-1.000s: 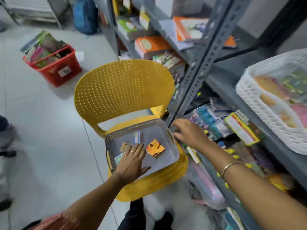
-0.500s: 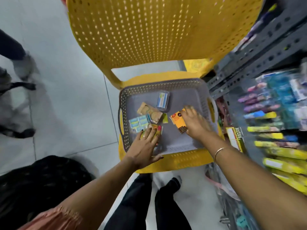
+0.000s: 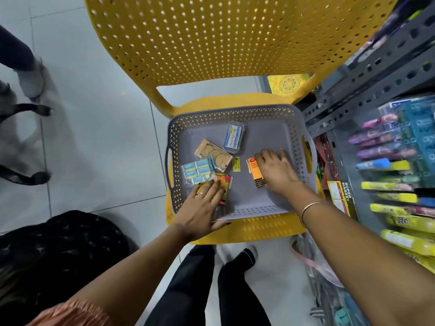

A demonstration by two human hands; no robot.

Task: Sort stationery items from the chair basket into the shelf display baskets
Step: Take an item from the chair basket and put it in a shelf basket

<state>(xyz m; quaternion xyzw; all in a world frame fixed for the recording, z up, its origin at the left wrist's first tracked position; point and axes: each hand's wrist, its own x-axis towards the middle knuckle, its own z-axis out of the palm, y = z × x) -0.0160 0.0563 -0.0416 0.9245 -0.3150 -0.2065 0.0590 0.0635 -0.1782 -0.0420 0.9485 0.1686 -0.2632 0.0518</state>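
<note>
A grey perforated basket (image 3: 235, 112) sits on the seat of a yellow chair (image 3: 211, 43). Inside it lie a clear case with a blue label (image 3: 233, 137), a wooden piece (image 3: 213, 154), a wrapped pack of small blue boxes (image 3: 197, 171), a small yellow tag (image 3: 236, 164), an orange box (image 3: 256, 175) and a yellow and pink packet (image 3: 224, 180). My left hand (image 3: 202, 208) lies flat on the yellow and pink packet, fingers spread. My right hand (image 3: 277, 170) rests palm down against the right side of the orange box, fingers extended.
A grey metal shelf rack (image 3: 376, 74) stands at the right, filled with packed pens and markers (image 3: 388, 165). A yellow box (image 3: 339, 196) leans by the chair. Another person's feet (image 3: 30, 78) are at the left on the tiled floor. My legs (image 3: 211, 290) stand before the chair.
My view has dropped from the shelf to straight above the basket. My right hand came from the shelf edge into the basket, onto the orange box. My left hand stayed on the packet.
</note>
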